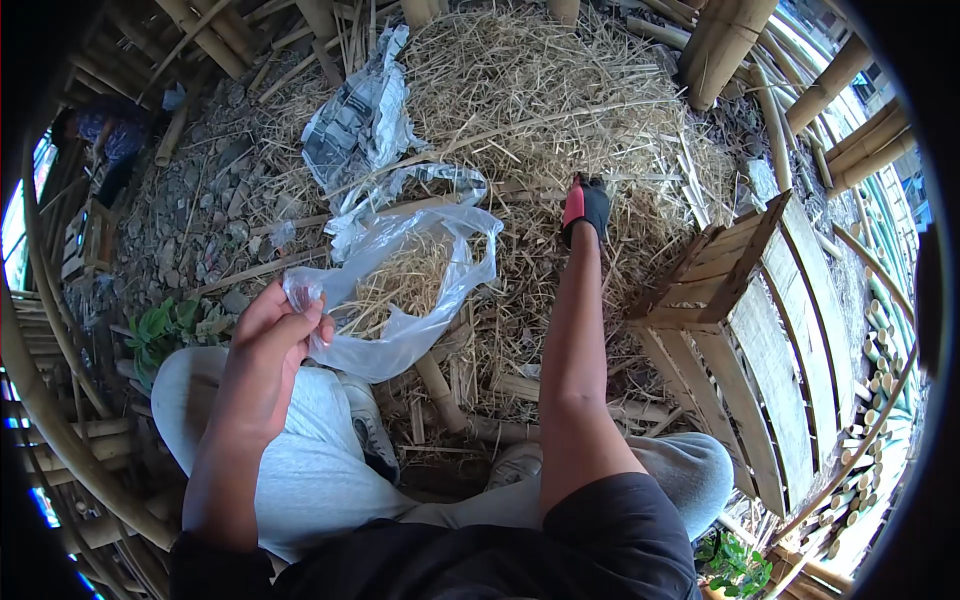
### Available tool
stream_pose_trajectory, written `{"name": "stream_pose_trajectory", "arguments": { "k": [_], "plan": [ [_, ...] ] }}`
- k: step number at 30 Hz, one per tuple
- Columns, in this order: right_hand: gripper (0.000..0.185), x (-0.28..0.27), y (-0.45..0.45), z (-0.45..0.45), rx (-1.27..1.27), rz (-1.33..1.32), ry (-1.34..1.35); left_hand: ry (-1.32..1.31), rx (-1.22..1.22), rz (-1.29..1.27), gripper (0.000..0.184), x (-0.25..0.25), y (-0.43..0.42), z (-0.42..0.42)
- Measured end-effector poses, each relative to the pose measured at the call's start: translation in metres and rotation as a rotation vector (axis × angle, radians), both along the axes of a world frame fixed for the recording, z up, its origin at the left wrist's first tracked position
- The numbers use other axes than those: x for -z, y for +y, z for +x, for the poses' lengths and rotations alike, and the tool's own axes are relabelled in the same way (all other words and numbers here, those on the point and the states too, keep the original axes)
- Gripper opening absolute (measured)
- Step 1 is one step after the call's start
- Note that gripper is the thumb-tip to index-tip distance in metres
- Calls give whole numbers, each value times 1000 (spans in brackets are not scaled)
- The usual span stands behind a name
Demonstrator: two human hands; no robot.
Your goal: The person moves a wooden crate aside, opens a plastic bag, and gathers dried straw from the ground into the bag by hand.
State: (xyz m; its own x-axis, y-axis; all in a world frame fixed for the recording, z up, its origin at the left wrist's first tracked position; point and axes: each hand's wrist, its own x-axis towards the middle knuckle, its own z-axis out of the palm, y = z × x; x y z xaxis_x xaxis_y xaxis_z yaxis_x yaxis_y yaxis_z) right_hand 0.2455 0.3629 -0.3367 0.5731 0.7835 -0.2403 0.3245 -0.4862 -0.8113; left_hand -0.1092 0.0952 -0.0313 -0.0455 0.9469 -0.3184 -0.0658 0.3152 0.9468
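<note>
Straw (540, 90) covers much of the ground, thickest at twelve o'clock in my view; bamboo posts (728, 45) rise at one to two, their tops cut off. At three o'clock a slatted wooden crate (790, 340) stands tilted, and beyond it cut bamboo (870, 400) fades into the dark rim. A person (115, 135) at ten is dim and partly hidden. Crumpled newspaper (360, 130) lies at eleven. The clear plastic bag (400, 345) gapes at nine, near the centre, with straw showing in its opening. My left hand (285, 325), also at nine, pinches its gathered edge between thumb and fingers. My right hand (587, 208), in a black and pink glove, reaches into the straw between one and two; I can't tell how its fingers are set.
</note>
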Motion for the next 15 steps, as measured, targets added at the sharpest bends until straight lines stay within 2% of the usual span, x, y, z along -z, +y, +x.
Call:
{"name": "stream_pose_trajectory", "arguments": {
  "k": [2,4,5,8,9,12,15],
  "plan": [
    [68,16,18,-6,18,153,-32,-3,6,-18,17,0,1,1],
    [77,-8,18,-27,95,244,-63,-9,13,-35,16,-2,3,4],
    [98,-8,25,-29,75,281,-27,-5,18,-47,16,-2,5,4],
    [118,-3,43,-36,-91,229,-234,-11,13,-57,15,-3,8,7],
    [131,-2,53,-39,-151,108,-466,-26,25,-64,15,-2,9,6],
    [135,-5,57,-44,-281,-104,-590,-32,27,-81,15,-1,12,5],
    [136,-1,64,-50,-291,-197,-588,-32,37,-94,15,-3,17,8]
  ]
}}
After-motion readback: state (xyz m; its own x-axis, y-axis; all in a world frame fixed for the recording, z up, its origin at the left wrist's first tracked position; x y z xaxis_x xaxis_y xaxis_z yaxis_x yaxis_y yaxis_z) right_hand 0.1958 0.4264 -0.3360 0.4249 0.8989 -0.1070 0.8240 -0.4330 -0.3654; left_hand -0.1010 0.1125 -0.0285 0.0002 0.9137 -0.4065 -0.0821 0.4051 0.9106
